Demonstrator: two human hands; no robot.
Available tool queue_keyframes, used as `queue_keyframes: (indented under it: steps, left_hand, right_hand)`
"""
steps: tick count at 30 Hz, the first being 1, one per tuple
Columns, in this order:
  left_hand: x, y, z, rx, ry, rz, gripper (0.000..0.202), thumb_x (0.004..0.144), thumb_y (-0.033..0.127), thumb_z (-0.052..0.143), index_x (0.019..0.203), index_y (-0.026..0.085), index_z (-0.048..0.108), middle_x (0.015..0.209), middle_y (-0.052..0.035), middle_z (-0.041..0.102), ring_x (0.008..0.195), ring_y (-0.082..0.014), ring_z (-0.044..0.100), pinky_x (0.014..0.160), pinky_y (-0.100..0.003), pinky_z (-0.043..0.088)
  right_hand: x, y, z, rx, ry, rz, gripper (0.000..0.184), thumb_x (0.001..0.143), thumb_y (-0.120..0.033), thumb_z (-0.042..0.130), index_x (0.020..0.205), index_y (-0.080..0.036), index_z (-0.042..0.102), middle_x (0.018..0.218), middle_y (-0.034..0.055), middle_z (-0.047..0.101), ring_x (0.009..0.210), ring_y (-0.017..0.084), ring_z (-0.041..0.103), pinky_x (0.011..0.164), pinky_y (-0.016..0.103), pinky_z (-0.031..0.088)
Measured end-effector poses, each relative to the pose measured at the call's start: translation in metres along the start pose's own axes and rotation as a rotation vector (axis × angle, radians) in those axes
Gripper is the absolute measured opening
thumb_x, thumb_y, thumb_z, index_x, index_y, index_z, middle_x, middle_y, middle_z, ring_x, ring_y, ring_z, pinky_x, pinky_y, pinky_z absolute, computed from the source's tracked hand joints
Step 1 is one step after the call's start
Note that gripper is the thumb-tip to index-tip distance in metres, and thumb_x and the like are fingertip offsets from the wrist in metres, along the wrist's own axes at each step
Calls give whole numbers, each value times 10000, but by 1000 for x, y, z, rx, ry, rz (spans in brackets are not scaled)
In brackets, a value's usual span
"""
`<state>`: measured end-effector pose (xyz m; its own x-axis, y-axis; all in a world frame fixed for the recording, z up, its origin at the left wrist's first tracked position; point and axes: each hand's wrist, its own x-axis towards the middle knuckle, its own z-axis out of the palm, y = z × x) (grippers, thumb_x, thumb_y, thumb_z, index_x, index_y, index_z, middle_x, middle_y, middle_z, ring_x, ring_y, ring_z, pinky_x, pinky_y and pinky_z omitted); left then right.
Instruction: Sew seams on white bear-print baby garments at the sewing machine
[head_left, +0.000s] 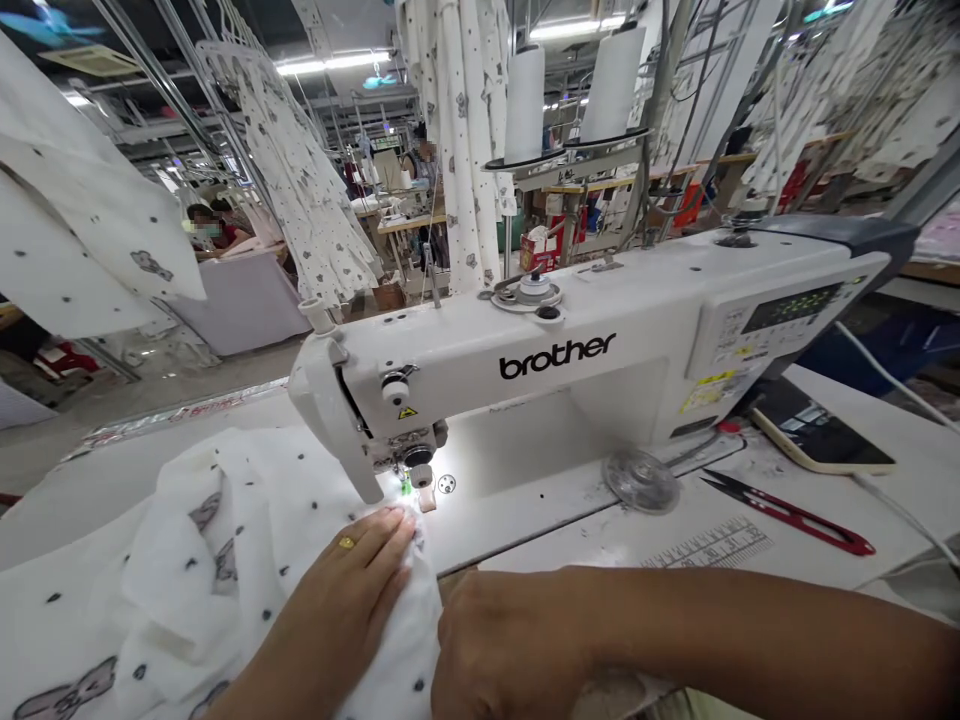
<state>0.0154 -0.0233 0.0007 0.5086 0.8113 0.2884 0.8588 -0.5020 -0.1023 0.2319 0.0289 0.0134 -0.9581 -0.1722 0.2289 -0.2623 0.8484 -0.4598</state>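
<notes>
White fabric (247, 560) printed with dots and grey animal figures lies bunched on the left of the machine bed, its edge running under the needle area of a white Brother sewing machine (450, 370). My left hand (360, 570), wearing a ring, rests flat on the fabric with fingers stretched out, their tips just in front of the presser foot (426, 497). Closer to me, my right hand (510, 640) is closed at the fabric's right edge and seems to pinch it; its fingertips are hidden. The machine's lamp lights the needle area.
Red-handled thread snips (795, 515), a phone (817, 430) and a clear round object (641, 480) lie on the table to the right. Thread cones (611, 85) stand behind the machine. Printed garments (465, 150) hang beyond, and a person (221, 228) sits far left.
</notes>
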Motion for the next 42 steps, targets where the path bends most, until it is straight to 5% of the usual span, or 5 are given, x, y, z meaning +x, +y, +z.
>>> queue_keyframes:
  steps: [8,19,32,36,42]
  left_hand:
    - [13,-13,-8,-25,-79,-14,385,981,220,417,1352,221,520,1336,-55,603,1214,-239,571,1040,-436,484]
    - [17,-23,-4,-47,-66,38,428,943,110,378,1319,218,551,1286,-56,632,1149,-219,604,983,-373,515]
    - [11,-29,8,-57,-22,66,532,843,-10,380,1288,190,593,1246,-78,662,1147,-238,617,991,-407,535]
    - [22,-38,-5,-128,-94,59,480,886,29,385,1261,221,615,1246,-66,667,1144,-239,620,944,-396,562]
    - [8,-17,-21,-191,-71,95,384,957,173,441,1308,257,574,1276,-50,642,1188,-210,589,1002,-349,521]
  right_hand:
    - [-4,4,1,33,107,30,116,774,-140,692,841,-226,652,842,-94,723,730,74,630,640,197,398]
    - [-6,19,8,-111,189,-39,134,847,-180,656,981,-180,655,940,-28,727,837,107,650,802,230,428]
    - [-3,26,6,-293,219,32,164,926,-123,515,817,-190,618,865,-2,708,827,126,638,776,260,429]
    - [-1,27,4,-313,246,113,277,952,-76,445,764,-189,614,814,-9,709,784,104,635,764,241,420]
    - [-4,27,1,-338,204,76,183,900,-109,512,790,-203,624,875,-1,709,860,110,625,835,236,419]
